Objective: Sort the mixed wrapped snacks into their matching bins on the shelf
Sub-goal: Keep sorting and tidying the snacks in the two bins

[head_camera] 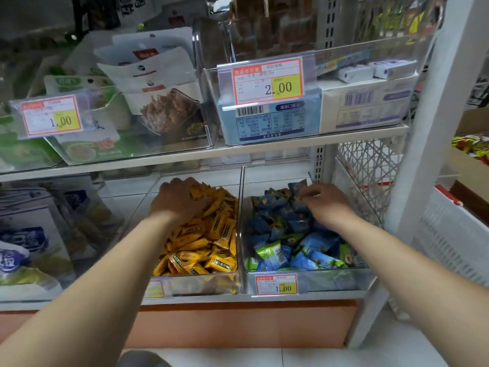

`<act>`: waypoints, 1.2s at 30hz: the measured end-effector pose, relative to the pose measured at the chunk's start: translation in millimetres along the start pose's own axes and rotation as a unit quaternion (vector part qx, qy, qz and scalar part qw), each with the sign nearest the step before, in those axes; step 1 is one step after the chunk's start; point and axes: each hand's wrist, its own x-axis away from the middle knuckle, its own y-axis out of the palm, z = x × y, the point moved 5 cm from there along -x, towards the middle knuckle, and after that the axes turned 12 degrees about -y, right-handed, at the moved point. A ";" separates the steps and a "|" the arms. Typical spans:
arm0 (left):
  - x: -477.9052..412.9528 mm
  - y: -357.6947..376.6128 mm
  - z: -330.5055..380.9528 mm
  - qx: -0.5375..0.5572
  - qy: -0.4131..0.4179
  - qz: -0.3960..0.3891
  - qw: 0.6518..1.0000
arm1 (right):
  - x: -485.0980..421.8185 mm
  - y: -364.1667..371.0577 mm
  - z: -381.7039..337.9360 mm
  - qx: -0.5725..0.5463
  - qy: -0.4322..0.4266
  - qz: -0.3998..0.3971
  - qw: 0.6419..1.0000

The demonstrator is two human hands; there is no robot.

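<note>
yellow snacks [209, 245]: small yellow-orange wrapped bars with dark labels, heaped in the left clear bin [201, 286] on the lower shelf.
left hand [176, 198]: palm down on the back of the yellow heap, forearm stretched forward; fingers curl down among the packets with tips hidden, so cannot tell if they hold one.
blue snacks [280, 221]: crinkly blue wrapped packets, piled in the right clear bin [317, 280] just beside the yellow one.
green packets [270, 251]: a few lime-green wrappers mixed into the blue pile near the bin's front.
right hand [328, 205]: reaches in from the right, at the back of the blue pile; thumb and fingertips pinch one blue packet [297, 190].
price tag [276, 284]: on the right bin's front, reads 1.00.
</note>
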 end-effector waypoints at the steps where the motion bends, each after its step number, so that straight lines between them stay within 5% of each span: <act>1: -1.0 -0.1 -2.1 -0.013 -0.013 -0.004 1.000 | -2.3 -2.3 7.6 0.017 0.012 -0.004 1.000; 6: 23.7 -19.9 39.0 0.006 0.017 0.140 0.990 | -9.3 -9.7 19.5 0.072 -0.005 0.009 0.997; 10: 69.8 8.1 98.7 0.187 0.127 0.014 0.974 | -16.1 0.3 7.3 0.106 -0.088 -0.083 0.987; 14: 72.7 53.0 143.5 0.116 0.130 -0.045 0.984 | -12.7 21.3 20.4 0.249 -0.052 -0.280 0.926; 21: 41.9 108.4 157.2 0.013 0.073 -0.161 0.984 | -13.1 31.6 30.7 0.139 0.032 -0.310 0.940; 26: 42.8 125.3 158.5 -0.020 0.103 -0.221 0.970 | -18.2 37.0 28.5 0.056 0.023 -0.251 0.966; 36: 41.8 121.2 143.3 0.082 0.127 -0.182 0.972 | -16.4 17.6 31.9 0.032 0.017 -0.196 0.980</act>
